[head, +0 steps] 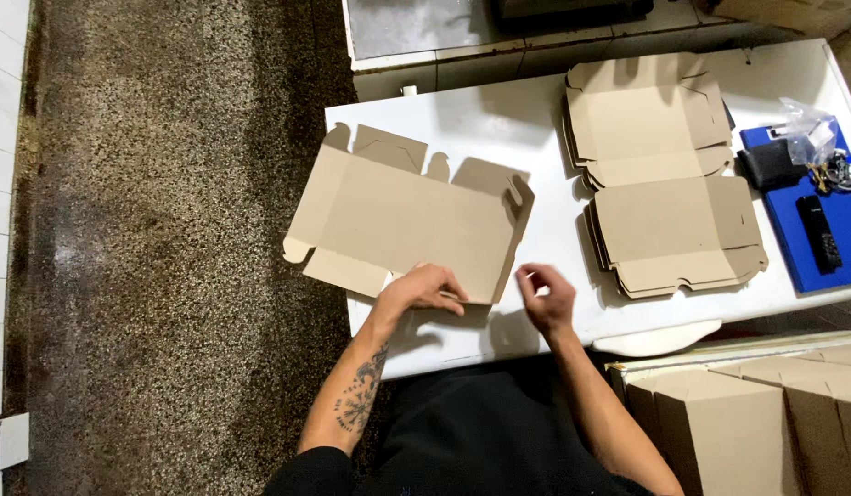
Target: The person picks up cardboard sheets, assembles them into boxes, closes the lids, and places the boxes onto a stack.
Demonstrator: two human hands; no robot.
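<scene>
Left of the frame's centre, a flat, unfolded cardboard box (407,220) lies on the white table (535,129), its left end hanging over the table edge, and the left hand (421,289) presses spread fingers on its near flap. Just right of it, the right hand (546,296) hovers loosely curled, holding nothing. Farther right sits a stack of flat boxes (664,174), then a blue board (834,225).

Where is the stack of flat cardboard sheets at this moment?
In the head view, the stack of flat cardboard sheets lies on the right part of the white table, between the single flat box blank and the blue board.
</scene>
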